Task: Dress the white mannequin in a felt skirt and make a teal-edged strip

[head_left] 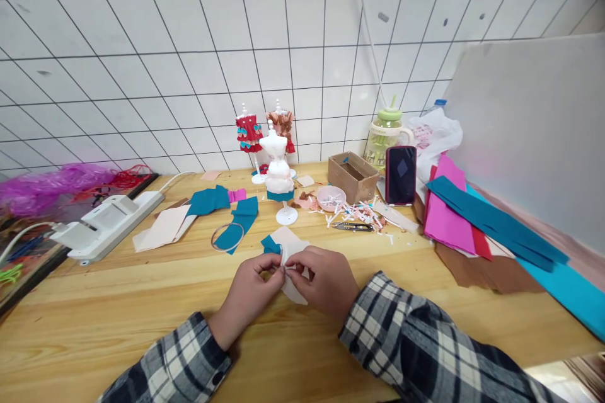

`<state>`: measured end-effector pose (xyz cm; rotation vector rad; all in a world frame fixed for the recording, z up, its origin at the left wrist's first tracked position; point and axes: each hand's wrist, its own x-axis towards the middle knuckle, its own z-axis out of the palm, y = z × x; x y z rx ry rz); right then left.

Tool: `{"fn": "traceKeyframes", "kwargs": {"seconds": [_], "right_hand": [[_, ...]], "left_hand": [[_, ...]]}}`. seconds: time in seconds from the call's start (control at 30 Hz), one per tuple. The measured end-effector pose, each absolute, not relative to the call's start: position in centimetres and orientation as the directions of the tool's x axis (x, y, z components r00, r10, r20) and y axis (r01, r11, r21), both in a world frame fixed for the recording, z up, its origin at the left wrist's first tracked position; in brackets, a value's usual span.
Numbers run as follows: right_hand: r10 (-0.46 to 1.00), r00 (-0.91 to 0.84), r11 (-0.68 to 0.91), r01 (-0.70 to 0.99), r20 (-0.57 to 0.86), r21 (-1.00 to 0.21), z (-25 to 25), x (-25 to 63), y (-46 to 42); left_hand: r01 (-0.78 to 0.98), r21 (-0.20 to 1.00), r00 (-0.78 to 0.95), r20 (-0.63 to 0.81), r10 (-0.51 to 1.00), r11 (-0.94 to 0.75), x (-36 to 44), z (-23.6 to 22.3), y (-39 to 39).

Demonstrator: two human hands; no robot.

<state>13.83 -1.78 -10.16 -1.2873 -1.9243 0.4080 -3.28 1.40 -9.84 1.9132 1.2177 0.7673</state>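
My left hand and my right hand meet at the middle of the wooden table, fingers pinched together on a small pale fabric piece with a teal scrap at its left edge. Both hands are closed on that piece. Just behind stands a small white mannequin on a round foot, wearing white cloth with a teal hem. Two more little mannequins, a red-dressed mannequin and a brown-dressed mannequin, stand by the tiled wall.
Teal fabric pieces, a clear ring and beige sheets lie left of centre. A white power strip sits far left. Scissors, a pink bowl, a cardboard box, a phone, a green bottle and stacked felt sheets are at the right.
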Motion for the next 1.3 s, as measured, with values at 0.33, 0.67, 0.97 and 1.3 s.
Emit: {"fn": "traceKeyframes", "kwargs": {"seconds": [0.33,0.67,0.97,1.3], "right_hand": [[0.870,-0.203,0.457,0.675,0.450,-0.579,-10.4,14.3,-1.6],[0.912,-0.177,0.396,0.620,0.371,-0.678,-10.2,14.3,-1.4],[0.933,-0.201,0.359,0.562,0.298,-0.745,-10.1,14.6,-1.0],[0.906,-0.195,0.418,0.558,0.376,-0.717,-10.3,15.0,-0.9]], "left_hand": [[0.478,0.835,0.377,0.086,0.922,-0.273,-3.1,-9.7,1.3],[0.517,0.800,0.371,0.113,0.922,-0.306,-2.9,-9.2,0.9],[0.511,0.776,0.410,0.158,0.898,-0.370,-3.2,-9.7,0.9],[0.460,0.815,0.405,0.161,0.900,-0.353,-3.3,-9.2,1.0]]}}
